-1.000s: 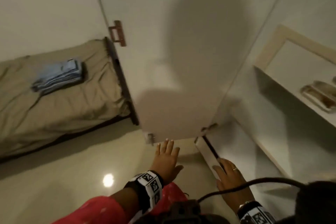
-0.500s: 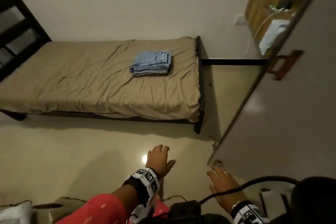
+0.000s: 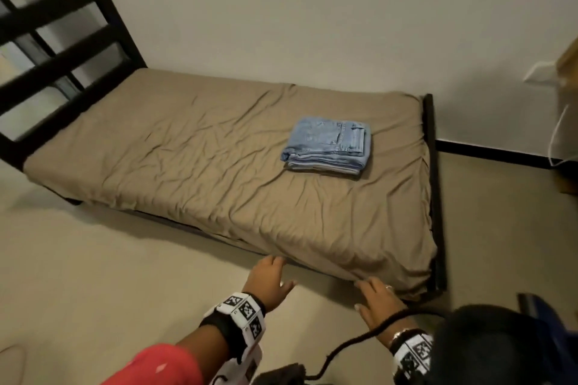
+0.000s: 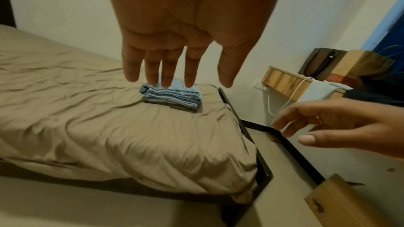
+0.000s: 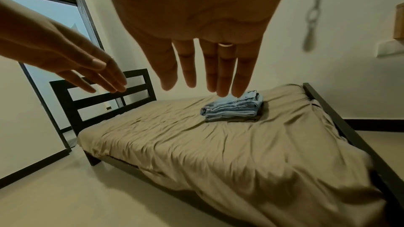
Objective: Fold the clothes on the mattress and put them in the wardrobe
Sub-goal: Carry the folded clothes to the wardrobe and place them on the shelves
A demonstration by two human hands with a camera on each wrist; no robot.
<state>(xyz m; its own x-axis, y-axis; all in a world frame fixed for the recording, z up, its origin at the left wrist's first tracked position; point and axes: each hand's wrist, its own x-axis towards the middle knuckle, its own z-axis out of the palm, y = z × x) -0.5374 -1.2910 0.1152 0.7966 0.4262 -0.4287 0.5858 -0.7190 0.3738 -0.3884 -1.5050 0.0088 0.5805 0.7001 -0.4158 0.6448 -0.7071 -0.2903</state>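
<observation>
A folded stack of light blue jeans (image 3: pixel 328 148) lies on the tan-sheeted mattress (image 3: pixel 194 147), toward its right end near the foot of the bed. The stack also shows in the left wrist view (image 4: pixel 172 97) and the right wrist view (image 5: pixel 233 109). My left hand (image 3: pixel 269 275) reaches forward over the floor, short of the mattress's near edge, fingers straight and empty. My right hand (image 3: pixel 375 300) hangs beside it at the mattress's near right corner, fingers straight, a ring on one, holding nothing. Both hands are well short of the jeans. The wardrobe is out of view.
A black bed frame with a slatted headboard (image 3: pixel 59 50) stands at the left. A black footboard rail (image 3: pixel 433 184) edges the right end. Wooden furniture with a white cable (image 4: pixel 286 82) sits by the wall at the right. Bare floor (image 3: pixel 93 275) lies between me and the bed.
My view has swung from the wardrobe door to the bed, which is now closer. Both hands have left the door and reach toward the mattress.
</observation>
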